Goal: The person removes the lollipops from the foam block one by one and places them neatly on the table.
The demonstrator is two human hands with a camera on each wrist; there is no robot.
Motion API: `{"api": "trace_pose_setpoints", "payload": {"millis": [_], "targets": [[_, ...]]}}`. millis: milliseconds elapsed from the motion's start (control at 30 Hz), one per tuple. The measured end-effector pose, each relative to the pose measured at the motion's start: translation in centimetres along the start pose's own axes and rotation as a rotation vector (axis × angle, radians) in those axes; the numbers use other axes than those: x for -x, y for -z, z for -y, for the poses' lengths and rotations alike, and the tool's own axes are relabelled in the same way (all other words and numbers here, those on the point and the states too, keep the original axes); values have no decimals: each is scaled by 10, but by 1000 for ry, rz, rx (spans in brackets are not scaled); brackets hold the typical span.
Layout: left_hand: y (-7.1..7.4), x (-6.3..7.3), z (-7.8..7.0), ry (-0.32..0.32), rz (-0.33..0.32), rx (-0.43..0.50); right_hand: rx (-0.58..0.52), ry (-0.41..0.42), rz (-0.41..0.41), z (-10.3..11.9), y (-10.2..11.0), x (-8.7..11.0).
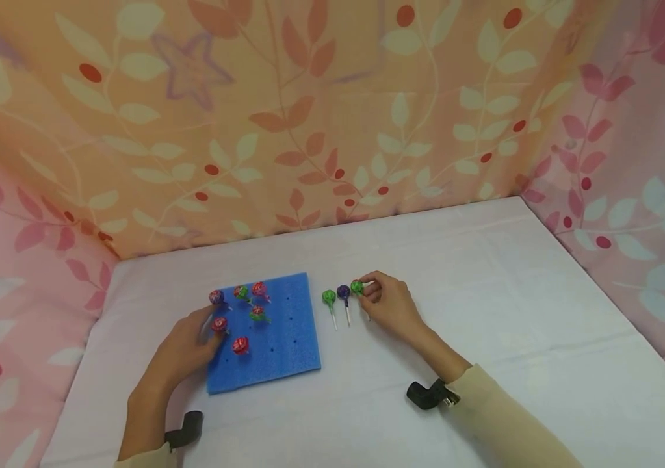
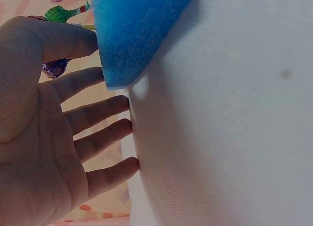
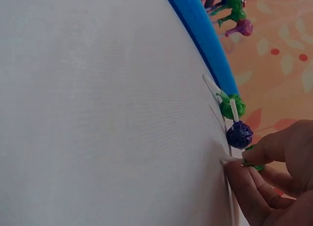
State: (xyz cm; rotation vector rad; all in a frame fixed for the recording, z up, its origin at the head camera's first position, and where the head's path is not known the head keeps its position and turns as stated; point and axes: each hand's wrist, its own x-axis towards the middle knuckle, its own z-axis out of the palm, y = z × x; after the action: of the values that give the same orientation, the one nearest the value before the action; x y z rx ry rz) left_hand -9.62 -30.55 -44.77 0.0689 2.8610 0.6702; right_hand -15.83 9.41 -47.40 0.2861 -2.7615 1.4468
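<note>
Several wrapped lollipops stand stick-down in a blue foam board [image 1: 285, 351], among them a red one [image 1: 241, 345] near its middle. My left hand [image 1: 182, 348] rests at the board's left edge; in the left wrist view its fingers are spread and nearly straight, the thumb against the foam. Right of the board, a green lollipop [image 1: 329, 297] and a purple lollipop [image 1: 343, 292] lie side by side on the table. Beside them my right hand [image 1: 392, 305] pinches another green lollipop [image 1: 357, 286] between thumb and fingers. Its white stick [image 3: 232, 159] shows in the right wrist view.
The board has several small holes, some of them along its right side. A white cloth [image 1: 513, 312] covers the table. Patterned curtains [image 1: 332, 117] hang behind and at both sides. A black wrist mount [image 1: 426, 394] sits on each forearm.
</note>
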Motion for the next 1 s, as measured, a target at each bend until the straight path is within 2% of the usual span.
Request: {"api": "trace_pose_setpoints", "payload": {"millis": [267,433,567,1000], "targets": [[2,-2,-3,-16,-7,-11,70,-42,8,3,4,-4],[2,-3,-5,-17,-6,-10,91,-35,5,3,6,-4],[3,-4,-5,-30,-15,-7,92,-16,-2,4,8,-3],[-1,-1,4,-12,1,-2,62,-15,7,12,13,2]]}}
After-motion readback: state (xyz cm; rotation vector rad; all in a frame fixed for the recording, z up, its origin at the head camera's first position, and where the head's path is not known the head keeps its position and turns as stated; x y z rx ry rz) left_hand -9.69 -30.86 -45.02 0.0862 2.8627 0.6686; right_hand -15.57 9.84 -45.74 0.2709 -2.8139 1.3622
